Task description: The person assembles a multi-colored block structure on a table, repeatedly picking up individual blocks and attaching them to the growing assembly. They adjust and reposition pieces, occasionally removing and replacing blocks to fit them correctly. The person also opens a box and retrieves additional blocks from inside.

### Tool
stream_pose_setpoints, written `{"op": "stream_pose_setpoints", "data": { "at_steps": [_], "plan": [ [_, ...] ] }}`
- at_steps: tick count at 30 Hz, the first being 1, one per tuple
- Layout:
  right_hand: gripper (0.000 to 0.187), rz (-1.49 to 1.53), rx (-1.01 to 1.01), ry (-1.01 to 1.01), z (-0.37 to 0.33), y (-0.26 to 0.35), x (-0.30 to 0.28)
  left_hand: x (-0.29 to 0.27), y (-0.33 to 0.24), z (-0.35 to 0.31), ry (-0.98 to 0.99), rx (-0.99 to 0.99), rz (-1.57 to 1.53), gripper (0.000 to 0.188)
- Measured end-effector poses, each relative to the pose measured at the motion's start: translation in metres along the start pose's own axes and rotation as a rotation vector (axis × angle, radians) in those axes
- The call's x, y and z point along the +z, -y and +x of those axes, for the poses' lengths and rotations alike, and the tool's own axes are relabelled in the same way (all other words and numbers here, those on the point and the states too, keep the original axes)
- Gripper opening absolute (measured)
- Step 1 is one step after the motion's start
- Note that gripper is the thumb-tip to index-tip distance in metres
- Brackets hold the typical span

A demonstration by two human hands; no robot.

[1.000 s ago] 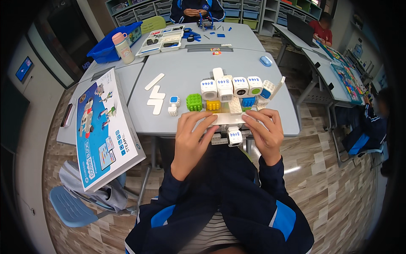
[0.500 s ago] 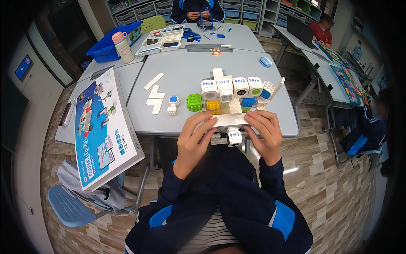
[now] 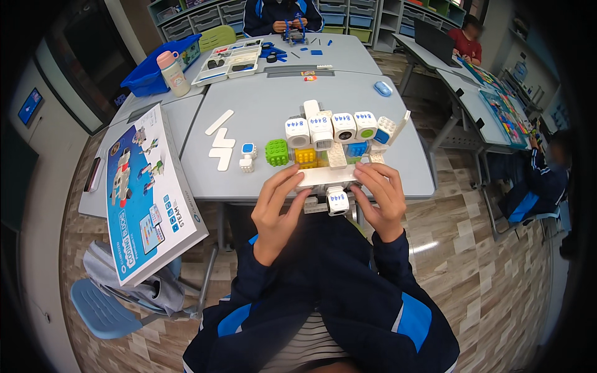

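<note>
A long white flat connector strip [image 3: 326, 178] lies crosswise at the table's near edge, pinched at its left end by my left hand [image 3: 275, 202] and at its right end by my right hand [image 3: 380, 198]. Just below the strip, a white cube block [image 3: 337, 202] faces me, with a grey piece beside it. Beyond my fingers stands a row of white cube blocks [image 3: 321, 132]. Near that row are a green studded block [image 3: 277, 152], a yellow one [image 3: 305, 157] and a blue one [image 3: 357, 149]. My fingers hide how the strip's ends are joined.
White flat pieces [image 3: 222, 152] and a small white-and-blue block [image 3: 248, 150] lie to the left. A large kit box [image 3: 149, 193] leans over the left table edge. Farther off are a bottle [image 3: 173, 74], a parts tray [image 3: 231, 63], a blue bin [image 3: 146, 78] and another person [image 3: 283, 15].
The table and everything on it appear slightly farther left in the picture. Both hands keep hold of the strip's ends, with little change in grip.
</note>
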State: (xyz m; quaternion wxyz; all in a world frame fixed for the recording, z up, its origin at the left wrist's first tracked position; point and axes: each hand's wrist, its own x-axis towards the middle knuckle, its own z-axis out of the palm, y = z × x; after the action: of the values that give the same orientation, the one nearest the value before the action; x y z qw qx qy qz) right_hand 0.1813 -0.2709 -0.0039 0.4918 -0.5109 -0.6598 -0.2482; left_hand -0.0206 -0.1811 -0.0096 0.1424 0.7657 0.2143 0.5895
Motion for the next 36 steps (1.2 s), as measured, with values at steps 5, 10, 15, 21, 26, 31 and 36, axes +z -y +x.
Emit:
{"op": "stream_pose_setpoints", "data": {
  "at_steps": [5,10,15,21,26,31,36],
  "plan": [
    [0.043,-0.007,0.008,-0.038,-0.0025,0.0000,0.0012,-0.0005,0.0005,0.0001,0.013,0.012,0.006,0.039],
    [0.043,-0.020,0.070,-0.076,-0.0048,0.0011,0.0010,0.0000,-0.0013,-0.0015,0.036,-0.012,0.000,0.039],
    [0.041,-0.008,0.061,-0.087,-0.0049,0.0003,0.0026,0.0002,-0.0008,0.0004,0.032,0.056,0.048,0.038],
    [0.039,0.003,0.064,-0.084,-0.0027,0.0001,0.0010,0.0001,-0.0018,0.0020,0.022,0.083,0.057,0.036],
    [0.036,0.010,0.053,-0.094,0.0007,-0.0004,-0.0023,-0.0022,-0.0028,0.0041,0.044,0.032,0.002,0.035],
    [0.033,0.011,0.073,-0.090,0.0026,-0.0003,-0.0048,-0.0013,-0.0020,0.0044,0.071,0.080,0.026,0.034],
    [0.037,-0.011,0.062,-0.040,0.0032,0.0007,-0.0056,0.0001,-0.0006,0.0024,0.067,0.077,0.027,0.037]
  ]
}}
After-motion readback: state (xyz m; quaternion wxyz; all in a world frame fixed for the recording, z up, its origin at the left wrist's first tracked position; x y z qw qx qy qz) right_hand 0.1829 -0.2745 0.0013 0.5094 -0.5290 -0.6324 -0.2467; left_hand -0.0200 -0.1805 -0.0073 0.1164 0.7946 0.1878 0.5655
